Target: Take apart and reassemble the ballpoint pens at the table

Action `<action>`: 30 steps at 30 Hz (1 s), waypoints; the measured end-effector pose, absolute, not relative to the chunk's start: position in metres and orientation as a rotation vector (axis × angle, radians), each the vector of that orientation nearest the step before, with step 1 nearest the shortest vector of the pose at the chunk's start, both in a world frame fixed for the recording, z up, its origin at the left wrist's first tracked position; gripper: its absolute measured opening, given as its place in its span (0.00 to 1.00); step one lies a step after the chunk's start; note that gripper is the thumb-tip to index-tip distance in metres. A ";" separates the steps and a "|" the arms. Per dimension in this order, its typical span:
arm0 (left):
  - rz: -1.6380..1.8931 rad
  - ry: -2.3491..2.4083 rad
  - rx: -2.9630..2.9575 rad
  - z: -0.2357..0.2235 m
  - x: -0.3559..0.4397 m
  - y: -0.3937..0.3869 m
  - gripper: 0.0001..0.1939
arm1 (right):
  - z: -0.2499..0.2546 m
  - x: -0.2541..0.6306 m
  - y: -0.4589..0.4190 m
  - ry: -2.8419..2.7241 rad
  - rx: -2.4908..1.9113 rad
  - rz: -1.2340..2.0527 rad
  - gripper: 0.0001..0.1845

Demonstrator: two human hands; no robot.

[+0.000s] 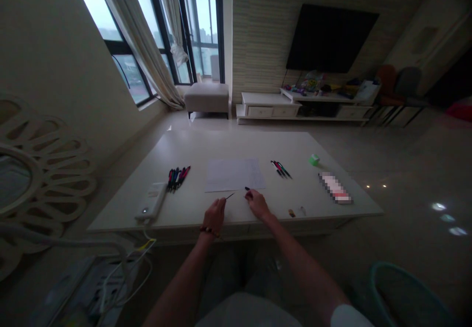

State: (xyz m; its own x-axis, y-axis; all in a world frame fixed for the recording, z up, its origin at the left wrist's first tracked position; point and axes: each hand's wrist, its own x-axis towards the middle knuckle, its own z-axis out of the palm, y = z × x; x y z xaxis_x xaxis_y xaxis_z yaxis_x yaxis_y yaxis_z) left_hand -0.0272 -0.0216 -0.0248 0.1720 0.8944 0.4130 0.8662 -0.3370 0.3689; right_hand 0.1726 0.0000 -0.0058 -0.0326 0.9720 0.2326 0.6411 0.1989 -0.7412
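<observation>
My left hand (214, 215) is closed around a thin, dark stick that looks like a pen refill (230, 195), its tip pointing up and right. Just to the right, my right hand (257, 203) pinches a short black piece, like a pen cap (247, 188). The two hands are apart, over the table's near side. Beyond them lies a white sheet of paper (234, 173). A row of several pens (178, 178) rests left of the paper. Several more pens and slim pen parts (281, 169) lie to its right.
A white power strip (152, 201) sits at the left of the white table (236, 145). Toward the right are a small green object (314, 159), a pixelated pinkish item (335, 188) and a small brown piece (291, 213). A green-rimmed bin (379, 270) stands on the floor.
</observation>
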 end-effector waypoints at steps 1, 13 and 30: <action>0.856 1.775 2.381 -0.024 -0.027 -0.022 0.15 | -0.003 0.173 -0.003 -1.723 -1.452 0.653 0.06; 0.696 1.724 2.483 -0.014 -0.026 -0.027 0.13 | 0.039 0.167 -0.021 -1.674 -1.189 0.688 0.08; 0.561 1.695 2.567 -0.017 -0.027 -0.026 0.12 | 0.040 0.165 -0.012 -1.890 -1.160 0.629 0.05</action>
State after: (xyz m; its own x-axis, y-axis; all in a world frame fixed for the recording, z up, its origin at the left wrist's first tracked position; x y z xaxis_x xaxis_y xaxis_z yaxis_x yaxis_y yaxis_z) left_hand -0.0266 -0.0265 -0.0169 0.3479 0.8926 0.2866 0.8873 -0.4123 0.2068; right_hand 0.1652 -0.0123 0.0401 -0.2473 0.8915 0.3795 0.4866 0.4530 -0.7470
